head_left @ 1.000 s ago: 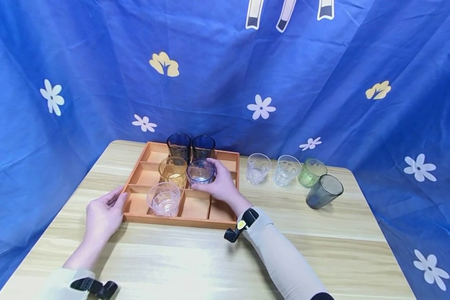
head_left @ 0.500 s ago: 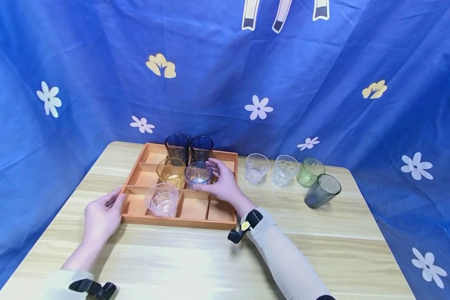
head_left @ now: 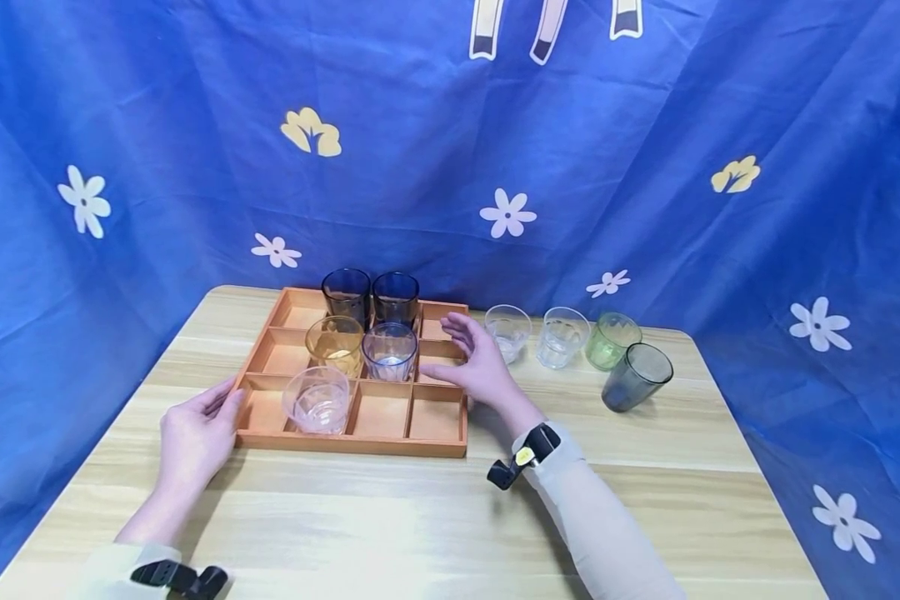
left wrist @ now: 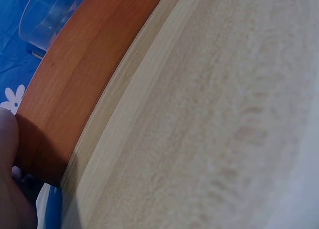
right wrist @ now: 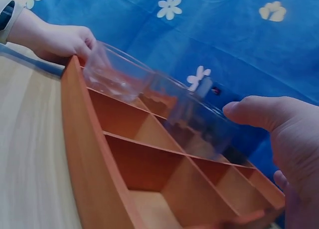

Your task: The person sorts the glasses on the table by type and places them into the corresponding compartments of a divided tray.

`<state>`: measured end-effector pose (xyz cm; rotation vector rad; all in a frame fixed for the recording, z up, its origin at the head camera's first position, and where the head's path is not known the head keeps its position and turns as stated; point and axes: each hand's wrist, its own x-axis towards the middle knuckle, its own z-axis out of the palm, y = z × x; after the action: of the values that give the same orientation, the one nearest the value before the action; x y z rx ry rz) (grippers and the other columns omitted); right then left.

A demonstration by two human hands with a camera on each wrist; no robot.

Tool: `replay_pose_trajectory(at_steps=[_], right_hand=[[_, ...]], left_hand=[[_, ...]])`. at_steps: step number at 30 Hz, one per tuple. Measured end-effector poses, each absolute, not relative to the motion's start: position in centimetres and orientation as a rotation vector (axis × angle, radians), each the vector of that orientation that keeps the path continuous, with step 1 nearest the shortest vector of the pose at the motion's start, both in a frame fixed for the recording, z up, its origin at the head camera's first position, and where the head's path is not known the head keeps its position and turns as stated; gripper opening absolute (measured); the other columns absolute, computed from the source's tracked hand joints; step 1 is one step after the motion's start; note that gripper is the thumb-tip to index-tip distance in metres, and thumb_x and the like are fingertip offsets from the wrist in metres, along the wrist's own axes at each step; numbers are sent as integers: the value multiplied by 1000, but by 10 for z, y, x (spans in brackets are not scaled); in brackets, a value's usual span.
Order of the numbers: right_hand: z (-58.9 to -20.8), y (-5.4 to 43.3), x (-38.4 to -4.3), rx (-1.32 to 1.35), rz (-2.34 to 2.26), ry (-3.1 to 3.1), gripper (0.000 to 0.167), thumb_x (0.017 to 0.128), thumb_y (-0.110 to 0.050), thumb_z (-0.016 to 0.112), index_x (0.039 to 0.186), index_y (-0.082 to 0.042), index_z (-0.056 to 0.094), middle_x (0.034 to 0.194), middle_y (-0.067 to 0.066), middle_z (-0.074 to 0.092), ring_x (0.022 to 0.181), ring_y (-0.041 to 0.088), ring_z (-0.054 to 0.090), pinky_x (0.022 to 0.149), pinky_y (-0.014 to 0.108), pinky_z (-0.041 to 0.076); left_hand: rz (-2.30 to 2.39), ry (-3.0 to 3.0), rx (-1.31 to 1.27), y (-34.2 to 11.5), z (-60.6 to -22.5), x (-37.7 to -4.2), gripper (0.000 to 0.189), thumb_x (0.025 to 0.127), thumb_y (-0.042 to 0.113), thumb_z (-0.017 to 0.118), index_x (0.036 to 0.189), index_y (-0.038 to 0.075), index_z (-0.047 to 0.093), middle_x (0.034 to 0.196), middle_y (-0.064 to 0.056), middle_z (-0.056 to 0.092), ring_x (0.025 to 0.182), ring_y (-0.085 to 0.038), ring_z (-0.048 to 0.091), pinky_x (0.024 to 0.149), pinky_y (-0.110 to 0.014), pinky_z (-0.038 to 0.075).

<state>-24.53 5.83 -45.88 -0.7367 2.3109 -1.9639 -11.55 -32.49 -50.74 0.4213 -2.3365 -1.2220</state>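
Note:
A brown wooden divided tray (head_left: pixel 427 448) lies on the table, its left side near the front corner gripped by my left hand (head_left: pixel 195 437). My right hand (head_left: pixel 483 367) hovers over the tray's right side with spread, bent fingers and nothing in them. Just left of it, a blue-tinted glass (head_left: pixel 390 354) stands upright in a middle-row compartment, apart from the fingers. Beside that glass sits an amber glass (head_left: pixel 334 346). Two dark glasses, one on the left (head_left: pixel 347 296) and one on the right (head_left: pixel 396 300), occupy the back row. A clear pinkish glass (head_left: pixel 317 402) stands in the front row.
Right of the tray stand two clear glasses, one nearer (head_left: pixel 507 332) and one farther right (head_left: pixel 562 337), then a green glass (head_left: pixel 612 342). A grey glass (head_left: pixel 636 379) appears tilted at the row's end. A blue curtain (head_left: pixel 420 167) hangs behind the table (head_left: pixel 345 525).
My right hand has let go of the blue-tinted glass and moved right, away from it. The glass stays in its compartment. My left hand keeps its grip on the tray.

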Motion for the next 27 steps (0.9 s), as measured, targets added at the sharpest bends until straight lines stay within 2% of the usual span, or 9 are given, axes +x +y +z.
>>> replay_pose_trajectory(at_steps=[8,17,22,24,27], right_hand=[[-453,93,-249,-709,-2060,2364,88,75,6,93,149,10,46,146,21,59,139,41,51,120,39,41],[-450,127,-254,-682,-2185,2375,86,74,14,90,147,13,45,145,34,54,138,48,49,121,42,39],[-455,142,-259,-650,-2192,2460,83,75,11,91,145,13,47,146,34,53,139,50,47,122,51,35],[-457,146,-261,-623,-2166,2513,83,76,8,92,146,13,47,146,33,54,140,47,48,123,51,35],[-461,152,-264,-545,-2125,2577,84,77,4,93,147,12,47,148,28,55,142,41,48,124,42,34]], left_hand=[[-1198,-2340,421,-326,-506,-113,32,103,15,71,129,-3,73,118,-25,71,85,27,51,72,1,46],[-1225,-2351,425,-324,-505,-112,34,105,17,67,130,-5,72,120,-25,70,85,26,52,72,0,47],[-1200,-2349,418,-323,-505,-113,33,104,16,69,129,-5,72,119,-25,71,85,27,51,73,-1,47],[-1185,-2348,417,-322,-505,-114,33,103,15,70,129,-5,73,118,-24,72,85,27,50,73,-1,47],[-1176,-2344,410,-322,-505,-114,32,103,14,70,128,-5,73,117,-24,72,85,28,50,73,0,46]])
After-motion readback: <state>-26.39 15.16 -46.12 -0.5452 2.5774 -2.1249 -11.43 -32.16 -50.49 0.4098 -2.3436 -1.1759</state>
